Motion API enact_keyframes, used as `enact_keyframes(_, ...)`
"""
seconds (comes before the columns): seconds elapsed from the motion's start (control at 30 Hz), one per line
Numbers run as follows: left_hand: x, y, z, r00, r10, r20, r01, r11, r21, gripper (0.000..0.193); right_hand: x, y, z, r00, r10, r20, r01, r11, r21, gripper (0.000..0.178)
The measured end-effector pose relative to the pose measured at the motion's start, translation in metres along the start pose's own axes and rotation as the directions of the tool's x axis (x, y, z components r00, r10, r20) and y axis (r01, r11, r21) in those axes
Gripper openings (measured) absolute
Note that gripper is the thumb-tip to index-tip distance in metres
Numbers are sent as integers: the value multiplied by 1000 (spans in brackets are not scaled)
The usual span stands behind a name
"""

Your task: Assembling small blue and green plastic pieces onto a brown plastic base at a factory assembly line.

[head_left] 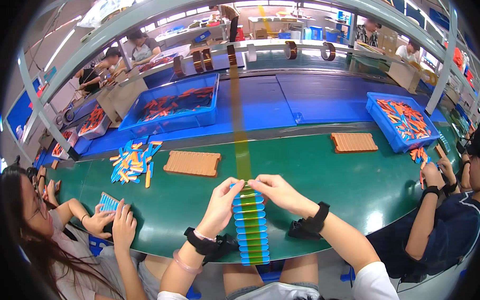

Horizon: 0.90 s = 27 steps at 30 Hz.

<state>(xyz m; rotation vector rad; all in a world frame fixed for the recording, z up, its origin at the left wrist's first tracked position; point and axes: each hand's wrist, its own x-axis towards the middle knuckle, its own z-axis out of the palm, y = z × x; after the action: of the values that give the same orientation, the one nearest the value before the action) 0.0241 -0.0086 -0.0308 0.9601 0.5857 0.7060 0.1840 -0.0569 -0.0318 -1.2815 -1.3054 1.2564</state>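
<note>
In front of me hangs a row of several flat blue strips with rounded ends [257, 222], set crosswise one below another on a long yellow-amber tape [242, 155]. This tape runs up and away to a roll on the rail. My left hand [223, 203] pinches the tape at the row's far end, thumb and fingertips together. Opposite it, my right hand [277, 192] pinches the same spot from the right. The fingertips nearly meet, partly hiding the topmost strip. The row's near end reaches past the table's front edge.
Two tan grooved blocks [192, 163] [354, 142] lie on the green table [299, 174]. A pile of blue and orange strips [134, 161] is at left. Blue bins [170, 123] [409, 144] hold more strips. Tape rolls [291, 50] line the rail. Co-workers sit on both sides.
</note>
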Motion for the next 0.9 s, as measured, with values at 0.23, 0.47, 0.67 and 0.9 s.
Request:
enact_keyframes(0.23,-7,14,26,970,244,0,-236,941,240,9,-17,-36,3,981,-145,-131,166,971,173,19)
enact_keyframes(0.47,-62,-31,35,986,167,25,-163,904,395,10,-82,12,17,987,-65,-147,77,994,74,15)
enact_keyframes(0.67,-127,-109,27,997,74,3,-71,960,270,5,-152,51,31,998,45,38,-41,995,-94,12)
enact_keyframes(0.9,-94,-69,14,937,199,286,-341,695,633,12,-123,45,16,984,-125,124,141,982,-127,11)
